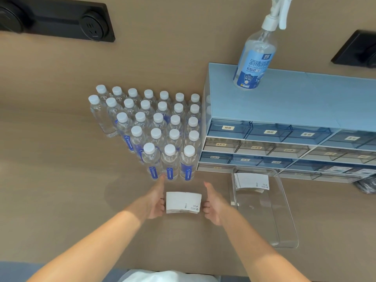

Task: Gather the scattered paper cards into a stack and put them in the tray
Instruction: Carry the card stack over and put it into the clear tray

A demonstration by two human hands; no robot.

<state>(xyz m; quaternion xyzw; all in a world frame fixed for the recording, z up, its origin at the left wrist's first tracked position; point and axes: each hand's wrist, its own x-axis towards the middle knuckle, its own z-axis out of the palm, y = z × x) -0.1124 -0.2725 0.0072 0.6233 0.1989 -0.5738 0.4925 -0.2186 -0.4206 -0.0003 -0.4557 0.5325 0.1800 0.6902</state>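
Left hand (155,202) and right hand (213,206) clasp card stack (183,202) at lower centre; tray (284,233), right, holds a second stack (251,180)

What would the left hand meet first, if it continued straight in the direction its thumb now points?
Probably the front row of water bottles. The left hand holds the card stack at its left edge, and its thumb already reaches almost to the bottles' bases; exact depth is unclear.
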